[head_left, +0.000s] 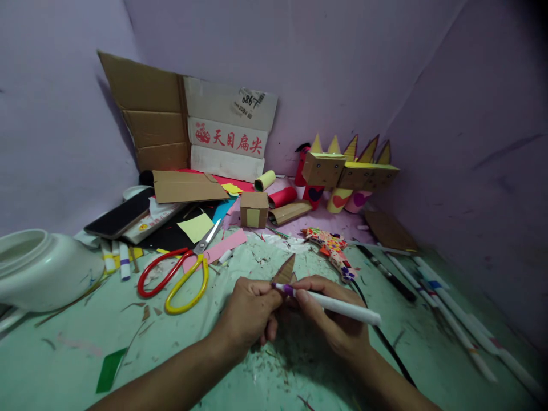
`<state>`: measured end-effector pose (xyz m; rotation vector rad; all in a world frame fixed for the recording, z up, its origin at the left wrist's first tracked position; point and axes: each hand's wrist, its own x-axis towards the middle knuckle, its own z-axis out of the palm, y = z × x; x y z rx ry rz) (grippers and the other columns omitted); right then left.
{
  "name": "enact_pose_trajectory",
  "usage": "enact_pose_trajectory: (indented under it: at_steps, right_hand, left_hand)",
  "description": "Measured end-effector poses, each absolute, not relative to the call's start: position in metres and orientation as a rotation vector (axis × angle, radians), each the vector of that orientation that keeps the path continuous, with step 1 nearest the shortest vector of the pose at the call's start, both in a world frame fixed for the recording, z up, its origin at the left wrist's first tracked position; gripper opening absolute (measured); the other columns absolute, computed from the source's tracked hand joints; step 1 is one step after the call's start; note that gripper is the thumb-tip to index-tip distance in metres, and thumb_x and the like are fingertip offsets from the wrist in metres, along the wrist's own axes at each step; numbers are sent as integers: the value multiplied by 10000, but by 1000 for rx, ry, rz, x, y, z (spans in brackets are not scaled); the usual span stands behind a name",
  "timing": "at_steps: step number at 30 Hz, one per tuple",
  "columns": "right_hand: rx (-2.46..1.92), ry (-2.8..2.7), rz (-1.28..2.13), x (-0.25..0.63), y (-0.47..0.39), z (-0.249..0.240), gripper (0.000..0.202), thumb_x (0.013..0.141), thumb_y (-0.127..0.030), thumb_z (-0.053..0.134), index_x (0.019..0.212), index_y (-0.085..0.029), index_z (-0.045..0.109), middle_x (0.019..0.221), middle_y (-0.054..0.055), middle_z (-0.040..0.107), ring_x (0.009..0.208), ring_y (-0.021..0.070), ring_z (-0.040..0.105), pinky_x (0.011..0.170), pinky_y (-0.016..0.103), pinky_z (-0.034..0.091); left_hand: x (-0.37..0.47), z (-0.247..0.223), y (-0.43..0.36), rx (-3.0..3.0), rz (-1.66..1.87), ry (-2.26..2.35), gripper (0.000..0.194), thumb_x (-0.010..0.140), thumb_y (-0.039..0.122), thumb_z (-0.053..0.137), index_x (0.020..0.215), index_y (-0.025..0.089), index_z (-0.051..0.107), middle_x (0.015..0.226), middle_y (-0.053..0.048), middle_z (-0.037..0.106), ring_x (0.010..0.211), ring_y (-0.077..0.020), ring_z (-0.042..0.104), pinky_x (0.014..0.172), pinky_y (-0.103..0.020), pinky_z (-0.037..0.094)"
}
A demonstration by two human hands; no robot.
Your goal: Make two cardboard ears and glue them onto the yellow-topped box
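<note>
Here, toward the near edge of the tabletop (64, 377), the left hand (252, 311) is pinching a cardboard spike (284, 269); the right hand (331, 314), gripping a marker (342, 307), is aiming it leftward at the spike's base

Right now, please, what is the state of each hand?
Left hand: closed, holding a pointed brown piece.
Right hand: closed, holding a white marker, its purple end at the piece.

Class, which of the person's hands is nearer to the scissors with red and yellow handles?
Left. The left hand is to the right of the scissors, apart from them; the right hand is farther right, beyond the left hand.
</note>
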<state>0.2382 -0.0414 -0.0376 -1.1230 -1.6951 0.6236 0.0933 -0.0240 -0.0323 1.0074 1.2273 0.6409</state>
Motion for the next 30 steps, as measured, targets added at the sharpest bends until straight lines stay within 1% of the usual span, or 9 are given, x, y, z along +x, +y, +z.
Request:
enact_pose_trajectory:
  at_steps: [6, 10, 15, 22, 26, 30]
  right_hand:
    - [-1213, -1548, 698, 239, -40, -40, 158, 811, -303, 557, 820, -180, 656, 626, 18, 690, 532, 150, 632, 525, 245, 489]
    - [-1225, -1516, 685, 238, -40, -41, 161, 803, -315, 566, 821, -186, 660, 622, 20, 692, 538, 155, 632, 529, 249, 491]
    - [-1198, -1587, 650, 236, -40, -37, 168, 785, -310, 569, 749, -182, 672, 606, 23, 683, 504, 148, 609, 490, 239, 470]
    - [-1150, -1650, 674, 234, -40, -34, 162, 787, -278, 561, 745, -174, 678, 618, 30, 675, 509, 142, 602, 487, 238, 463]
    - [-1186, -1559, 703, 233, -41, -33, 176, 777, -312, 574, 721, -177, 672, 596, 25, 669, 506, 145, 599, 486, 240, 460]
    - [-1222, -1389, 751, 232, -41, -35, 177, 769, -340, 586, 741, -185, 666, 560, 11, 661, 482, 143, 593, 476, 240, 461]
  left_hand:
    - [93, -33, -24, 1021, 639, 1186, 376, 750, 376, 473, 451, 156, 529, 259, 39, 410, 207, -51, 291, 260, -168, 186]
    - [92, -34, -25, 1029, 646, 1185, 387, 748, 403, 479, 453, 157, 530, 263, 38, 412, 209, -53, 295, 262, -172, 181]
    - [93, -33, -26, 1008, 642, 1217, 363, 758, 340, 463, 443, 164, 503, 251, 42, 405, 202, -52, 286, 259, -167, 174]
    - [94, -33, -25, 1020, 642, 1233, 342, 750, 266, 446, 421, 175, 459, 248, 46, 409, 198, -50, 279, 254, -162, 175]
    - [94, -32, -24, 1026, 629, 1220, 371, 768, 319, 447, 430, 170, 484, 249, 44, 403, 202, -50, 285, 260, -165, 181]
    - [93, -33, -25, 1049, 628, 1186, 390, 765, 383, 462, 449, 161, 523, 259, 42, 405, 209, -51, 291, 265, -172, 184]
